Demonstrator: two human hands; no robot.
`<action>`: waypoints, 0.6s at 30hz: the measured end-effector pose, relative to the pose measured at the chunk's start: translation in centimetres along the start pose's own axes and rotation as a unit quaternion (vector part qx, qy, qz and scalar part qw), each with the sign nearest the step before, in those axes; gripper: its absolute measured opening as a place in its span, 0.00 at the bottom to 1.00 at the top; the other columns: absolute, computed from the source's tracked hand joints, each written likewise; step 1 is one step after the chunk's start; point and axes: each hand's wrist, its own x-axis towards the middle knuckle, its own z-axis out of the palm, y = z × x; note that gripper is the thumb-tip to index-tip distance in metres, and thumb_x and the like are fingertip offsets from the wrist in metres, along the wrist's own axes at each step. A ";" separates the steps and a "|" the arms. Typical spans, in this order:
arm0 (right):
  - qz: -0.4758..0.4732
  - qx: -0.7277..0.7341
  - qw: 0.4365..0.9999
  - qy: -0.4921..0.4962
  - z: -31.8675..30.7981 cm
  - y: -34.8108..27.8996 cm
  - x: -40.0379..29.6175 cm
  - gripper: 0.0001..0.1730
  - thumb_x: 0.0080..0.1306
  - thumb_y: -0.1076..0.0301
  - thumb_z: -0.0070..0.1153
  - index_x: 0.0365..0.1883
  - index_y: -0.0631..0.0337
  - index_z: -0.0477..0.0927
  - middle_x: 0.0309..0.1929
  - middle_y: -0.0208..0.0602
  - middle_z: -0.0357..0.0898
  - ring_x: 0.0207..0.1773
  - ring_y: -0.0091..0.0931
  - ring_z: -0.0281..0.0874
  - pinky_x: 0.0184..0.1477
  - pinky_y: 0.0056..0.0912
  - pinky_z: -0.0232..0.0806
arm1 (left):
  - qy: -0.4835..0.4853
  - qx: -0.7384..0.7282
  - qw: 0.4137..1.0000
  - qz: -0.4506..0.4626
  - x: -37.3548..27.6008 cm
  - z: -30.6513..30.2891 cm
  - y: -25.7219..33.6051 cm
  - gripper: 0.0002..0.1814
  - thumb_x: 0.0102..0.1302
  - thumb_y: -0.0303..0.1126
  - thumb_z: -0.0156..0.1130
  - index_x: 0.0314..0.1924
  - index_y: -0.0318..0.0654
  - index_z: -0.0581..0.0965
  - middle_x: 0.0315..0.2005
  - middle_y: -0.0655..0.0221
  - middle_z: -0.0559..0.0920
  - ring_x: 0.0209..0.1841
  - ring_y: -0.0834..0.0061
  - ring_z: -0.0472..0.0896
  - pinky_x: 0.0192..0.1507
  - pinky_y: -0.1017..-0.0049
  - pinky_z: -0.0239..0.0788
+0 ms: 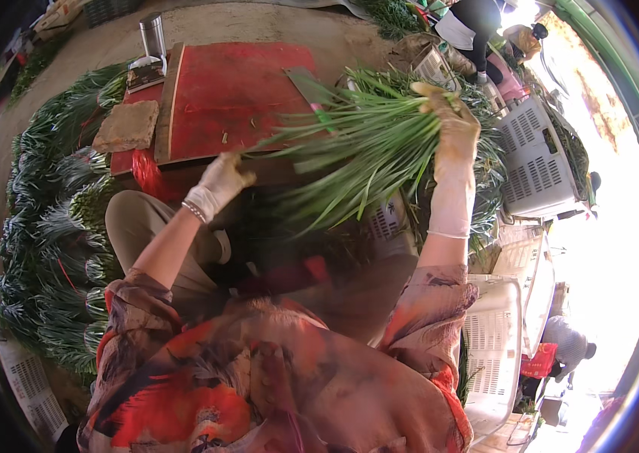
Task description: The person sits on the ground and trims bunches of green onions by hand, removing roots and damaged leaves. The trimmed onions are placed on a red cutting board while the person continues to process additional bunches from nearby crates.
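My right hand (454, 122), in a rubber glove, grips the pale stem ends of a loose bunch of long green leaf vegetables (365, 147), likely garlic chives. The leaves fan out to the left, blurred at their tips. My left hand (226, 182), in a whitish glove, is by the near edge of a red board (234, 85), at the far leaf tips; whether its fingers pinch a leaf is not clear. On the board's right part lies a broad flat blade (302, 85) with a pink and green handle, partly behind the leaves. Red tying strands (147, 171) hang at the board's near left corner.
A stone slab (126, 126) and a metal tumbler (152, 37) are left of the board's wooden strip. Tied green bundles (64, 226) are heaped at left. White plastic crates (540, 158) and loose greens (486, 170) stand at right. Other people (567, 342) work farther right.
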 end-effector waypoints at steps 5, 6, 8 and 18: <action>-0.022 -0.060 0.980 -0.188 3.6 2.4 -0.1 0.06 0.59 0.67 0.64 0.33 0.57 0.86 0.34 0.31 0.83 0.35 0.19 0.76 0.38 0.25 0.68 | 0.135 0.073 0.943 0.297 1.8 -3.0 15.8 0.43 0.51 0.35 0.75 0.66 0.40 0.65 0.60 0.63 0.71 0.61 0.75 0.69 0.59 0.71 0.65; -0.006 -0.069 0.975 -0.211 5.3 2.2 -0.2 0.06 0.59 0.68 0.63 0.34 0.60 0.85 0.33 0.32 0.83 0.35 0.20 0.76 0.37 0.25 0.68 | 0.094 -0.031 0.945 0.311 2.3 -1.7 16.6 0.43 0.51 0.37 0.76 0.65 0.40 0.65 0.58 0.66 0.72 0.59 0.75 0.69 0.60 0.69 0.63; 0.011 -0.066 0.966 -0.250 8.3 1.7 -0.8 0.09 0.59 0.68 0.64 0.36 0.63 0.84 0.32 0.33 0.83 0.33 0.20 0.76 0.37 0.26 0.69 | 0.002 -0.189 0.937 0.294 3.7 -0.4 16.3 0.43 0.50 0.40 0.76 0.65 0.41 0.66 0.57 0.72 0.74 0.58 0.75 0.69 0.62 0.68 0.61; -0.146 -0.069 0.958 -0.239 15.0 3.2 1.6 0.17 0.54 0.56 0.66 0.31 0.62 0.82 0.29 0.43 0.81 0.31 0.35 0.79 0.41 0.33 0.72 | -0.230 -0.406 0.880 0.083 4.1 -1.8 16.9 0.42 0.51 0.35 0.75 0.65 0.39 0.63 0.55 0.71 0.74 0.59 0.70 0.71 0.62 0.68 0.62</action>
